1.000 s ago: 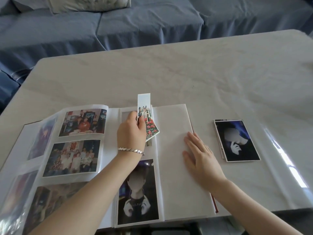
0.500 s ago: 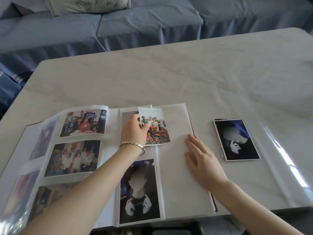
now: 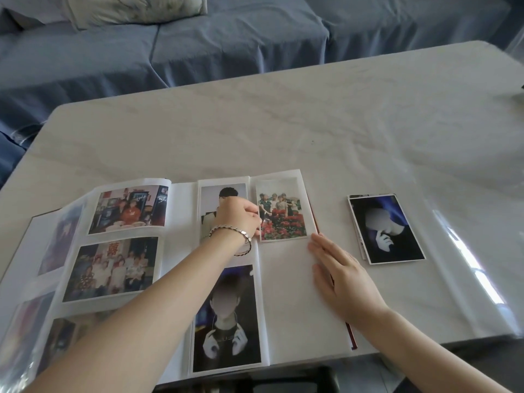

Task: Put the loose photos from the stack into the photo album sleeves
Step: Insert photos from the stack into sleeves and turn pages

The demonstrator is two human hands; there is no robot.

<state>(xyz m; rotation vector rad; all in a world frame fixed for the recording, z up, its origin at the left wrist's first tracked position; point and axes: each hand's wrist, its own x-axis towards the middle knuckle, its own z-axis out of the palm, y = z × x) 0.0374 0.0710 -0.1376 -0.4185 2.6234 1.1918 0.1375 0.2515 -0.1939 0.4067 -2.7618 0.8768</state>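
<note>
1. Photo album [image 3: 289, 313] lies open near the front edge of the pale surface [image 3: 283, 123]. Its left-hand pages are filled with family snapshots behind clear sleeves.
2. On the page just right of the spine we see 2 upright prints, one above the other. The upper portrait [image 3: 224, 192] is partly hidden by our hand, and the lower portrait [image 3: 226, 321] is in full view.
3. At the top of the blank right-hand page lies the group photo [image 3: 283, 211], showing people behind red flowers. It is flat and upright, and we cannot tell whether it is under the sleeve film or on top of it.
4. Our left hand [image 3: 236, 219], with a silver bracelet [image 3: 231, 232] at the wrist, has its fingers [image 3: 255, 222] closed on the lower left edge of the group photo.
5. Our right hand [image 3: 343, 276] rests flat on the outer edge of the same page, just below the photo's lower right corner. Its fingers are straight and together, gripping nothing.
6. Just right of the album, the stack of loose photos [image 3: 387, 229] sits on the surface, apart from both hands, with a dark portrait face up on top.
7. Behind the surface stands a blue-covered sofa [image 3: 241, 43] with 1 pale cushion [image 3: 136, 7].
</note>
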